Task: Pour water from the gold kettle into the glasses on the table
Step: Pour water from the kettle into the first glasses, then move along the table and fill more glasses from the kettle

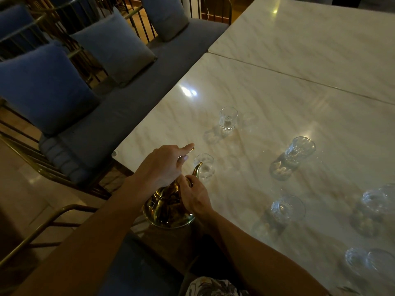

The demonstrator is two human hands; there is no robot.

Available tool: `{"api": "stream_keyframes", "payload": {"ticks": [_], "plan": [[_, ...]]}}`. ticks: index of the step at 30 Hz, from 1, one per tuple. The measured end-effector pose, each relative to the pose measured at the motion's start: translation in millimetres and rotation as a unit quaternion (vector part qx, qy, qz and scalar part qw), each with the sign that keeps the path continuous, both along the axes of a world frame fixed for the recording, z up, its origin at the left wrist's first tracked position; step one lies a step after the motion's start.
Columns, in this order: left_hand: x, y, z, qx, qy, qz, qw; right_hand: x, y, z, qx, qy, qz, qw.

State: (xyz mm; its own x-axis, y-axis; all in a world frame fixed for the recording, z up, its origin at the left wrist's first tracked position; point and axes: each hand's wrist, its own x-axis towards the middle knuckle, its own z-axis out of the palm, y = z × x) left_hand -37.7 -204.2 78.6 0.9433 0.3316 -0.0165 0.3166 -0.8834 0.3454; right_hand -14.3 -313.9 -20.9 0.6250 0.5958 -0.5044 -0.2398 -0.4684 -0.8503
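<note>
- My left grip curls round the thin handle of the gold kettle, forefinger stretched out.
- The kettle is tilted at the near edge of the table, its spout at the nearest glass.
- My right grip clasps the kettle's neck.
- Other glasses stand further right.

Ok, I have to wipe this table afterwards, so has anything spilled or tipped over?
Nothing stands out. The glasses appear upright and no puddle shows on the table, though the light is dim. The gold kettle tilts only because the left hand and right hand hold it, spout over the leftmost glass.
</note>
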Motion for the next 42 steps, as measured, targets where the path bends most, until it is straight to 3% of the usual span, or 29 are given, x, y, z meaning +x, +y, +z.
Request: {"api": "stream_keyframes", "payload": {"ticks": [13,24,42], "plan": [[-19,-7,6,0.005,-0.026,-0.007,1.0,-6,-2,1,0.01,-0.056,0.013,0.998],[-40,-23,21,0.033,-0.098,-0.012,0.995,-5,-6,6,0.017,-0.138,0.016,0.99],[103,-101,74,0.048,-0.16,-0.152,0.974,114,-101,69,0.021,-0.131,-0.106,0.985]]}}
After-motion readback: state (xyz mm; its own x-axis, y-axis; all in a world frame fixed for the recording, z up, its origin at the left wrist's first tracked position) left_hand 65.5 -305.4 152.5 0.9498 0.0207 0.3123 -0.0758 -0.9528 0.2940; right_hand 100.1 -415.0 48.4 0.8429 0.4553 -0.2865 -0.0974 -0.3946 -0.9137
